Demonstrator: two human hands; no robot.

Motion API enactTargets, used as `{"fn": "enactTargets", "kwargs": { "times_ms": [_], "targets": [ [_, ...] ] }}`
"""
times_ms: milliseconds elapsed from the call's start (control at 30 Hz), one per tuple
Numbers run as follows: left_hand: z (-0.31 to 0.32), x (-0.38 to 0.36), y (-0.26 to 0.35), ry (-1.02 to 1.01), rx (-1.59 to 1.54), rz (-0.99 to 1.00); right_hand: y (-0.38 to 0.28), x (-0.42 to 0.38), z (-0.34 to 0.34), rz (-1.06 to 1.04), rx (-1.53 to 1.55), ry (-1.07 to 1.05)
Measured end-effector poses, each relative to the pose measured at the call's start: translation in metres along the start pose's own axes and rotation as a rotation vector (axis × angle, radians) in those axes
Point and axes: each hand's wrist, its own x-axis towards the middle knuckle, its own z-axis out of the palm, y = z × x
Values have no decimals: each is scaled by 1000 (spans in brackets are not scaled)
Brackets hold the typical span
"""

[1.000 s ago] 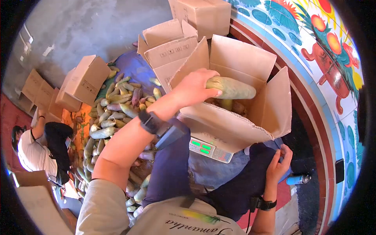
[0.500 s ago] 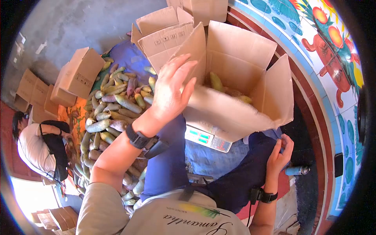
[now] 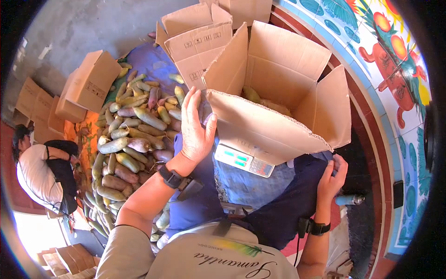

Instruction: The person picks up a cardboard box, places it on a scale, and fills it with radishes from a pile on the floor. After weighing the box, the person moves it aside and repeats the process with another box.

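Note:
An open cardboard box [image 3: 274, 122] stands on a digital scale [image 3: 244, 160], its flaps raised and a few long radishes [image 3: 252, 95] partly visible inside. Beside the box's left front corner is my left hand [image 3: 197, 128], fingers stretched up and holding nothing. My right hand [image 3: 332, 179] rests by my right knee, below the box's right corner, with fingers loosely curled and apart and nothing seen in them. To the left of my left hand lies a large pile of green and purplish radishes [image 3: 132, 144].
Another open carton [image 3: 197, 49] stands behind the pile, with more boxes [image 3: 95, 81] at the left. A person [image 3: 44, 174] bends over at the far left. A bottle [image 3: 350, 200] lies right of my right hand. A painted tile wall [image 3: 395, 60] curves along the right.
My left hand has moved down and slightly left, from over the box's flap to beside its corner. The near flap has risen, hiding more of the inside. My right hand has hardly moved.

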Motion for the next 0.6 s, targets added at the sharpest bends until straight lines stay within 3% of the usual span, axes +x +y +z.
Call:
{"fn": "enactTargets", "kwargs": {
  "times_ms": [200,333,433,467,600],
  "targets": [
    [2,-1,-9,-35,-12,-32,-3,0,9,42,-18,42],
    [8,-1,-17,0,-28,-4,-19,0,3,-103,-15,71],
    [-2,-1,-19,-6,-164,-124,-38,-5,-7,-45,47,94],
    [5,3,-13,5,-268,-140,-44,-6,-20,-111,35,145],
    [12,3,-24,-33,-241,-54,-59,-12,-47,-56,82,143]
  ]
}}
